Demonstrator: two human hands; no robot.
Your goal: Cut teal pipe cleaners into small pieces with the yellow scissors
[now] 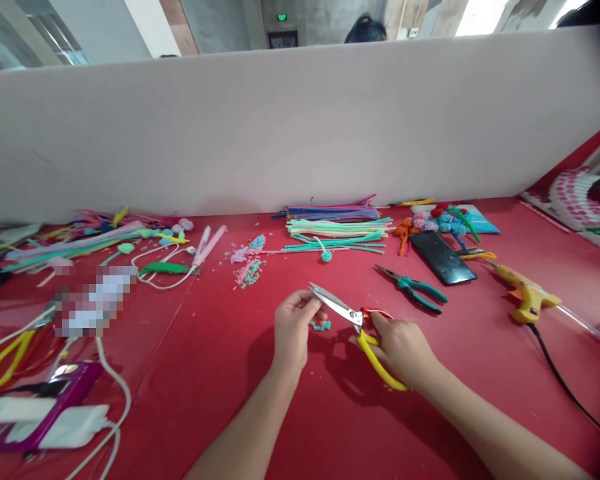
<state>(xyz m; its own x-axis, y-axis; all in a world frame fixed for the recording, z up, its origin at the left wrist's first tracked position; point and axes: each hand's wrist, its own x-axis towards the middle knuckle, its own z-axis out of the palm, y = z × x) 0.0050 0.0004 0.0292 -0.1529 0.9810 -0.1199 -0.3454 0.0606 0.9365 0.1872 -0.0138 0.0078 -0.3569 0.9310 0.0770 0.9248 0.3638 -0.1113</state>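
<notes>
My right hand (404, 345) grips the scissors (341, 307) by their yellow and red handles, with the blades pointing up and to the left. Their tips reach the fingertips of my left hand (294, 325). The left thumb and fingers are pinched together, and whatever lies between them is too small or hidden to make out. Short teal cut pieces (322, 326) lie on the red table (220, 393) just below the blades. Beyond my hands sits a small teal ball (326, 256) of fuzzy pipe cleaner with a pale stem.
Pipe cleaners (337, 230) lie bundled against the white partition (280, 133). Pliers (413, 288), a phone (443, 257) and a yellow glue gun (527, 293) are at right. Pink and teal clippings (250, 272) lie left of centre. Hair-straightener-like pink tongs (209, 247) and white cables (123, 387) occupy the left.
</notes>
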